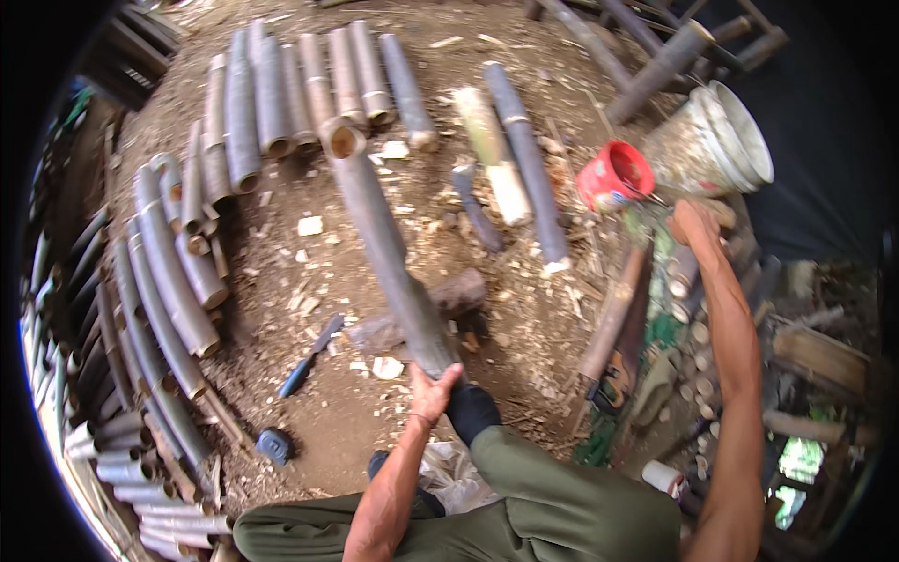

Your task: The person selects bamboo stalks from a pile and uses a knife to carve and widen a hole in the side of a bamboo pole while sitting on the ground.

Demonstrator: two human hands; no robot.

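Observation:
My left hand [435, 391] is wrapped round the near end of a long grey bamboo pole [375, 225]. The pole slants away from me across a short wooden log [464, 292], its open far end facing up. Out to the right, my right hand [696, 225] is closed beside a red bucket [615, 176]. A thin dark piece shows between that hand and the bucket rim, but what the fingers hold is too small to make out. On the ground left of the log lies a knife [298, 375] with a blue handle.
Rows of cut bamboo [272, 103] lie at the far left, with more stacked along the left side. A tape measure [274, 447] sits near my leg. Two bamboo lengths [529, 169] lie ahead. A dirty white bucket [684, 140] lies tipped behind the red one. Wood chips litter the ground.

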